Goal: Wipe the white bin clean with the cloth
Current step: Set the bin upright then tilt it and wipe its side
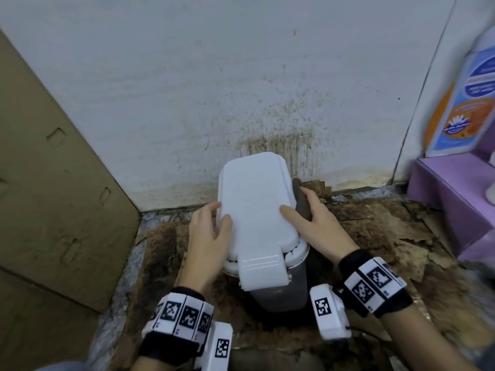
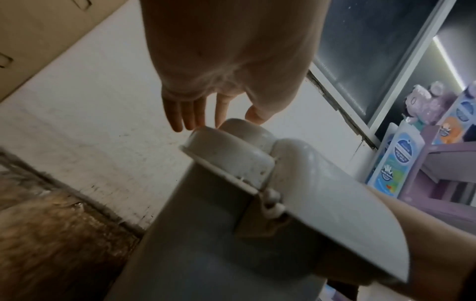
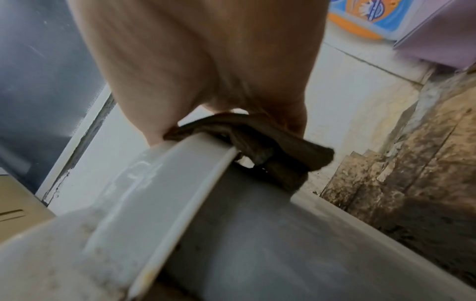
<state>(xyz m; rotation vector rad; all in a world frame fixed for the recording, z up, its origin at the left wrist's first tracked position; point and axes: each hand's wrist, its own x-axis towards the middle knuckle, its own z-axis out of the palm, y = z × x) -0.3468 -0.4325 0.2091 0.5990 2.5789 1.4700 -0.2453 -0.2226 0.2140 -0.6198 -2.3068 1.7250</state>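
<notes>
The white bin (image 1: pixel 281 293) stands on the floor against the wall with its lid (image 1: pixel 254 199) down. My left hand (image 1: pixel 214 226) touches the lid's left edge, thumb on top and fingers fairly straight along the side. In the left wrist view that left hand (image 2: pixel 226 61) reaches over the bin's (image 2: pixel 206 244) lid corner. My right hand (image 1: pixel 313 212) grips a dark brown cloth (image 1: pixel 301 199) against the lid's right edge, thumb resting on the lid. The right wrist view shows the cloth (image 3: pixel 270 142) folded over the lid's rim (image 3: pixel 167 183) under my right hand (image 3: pixel 206 61).
A large cardboard box (image 1: pixel 53 183) leans at the left. The white wall (image 1: pixel 241 103) behind the bin is speckled with brown stains. A purple shelf (image 1: pixel 450 194) with a bottle (image 1: pixel 466 103) stands at the right. Torn, dirty cardboard (image 1: pixel 388 226) covers the floor.
</notes>
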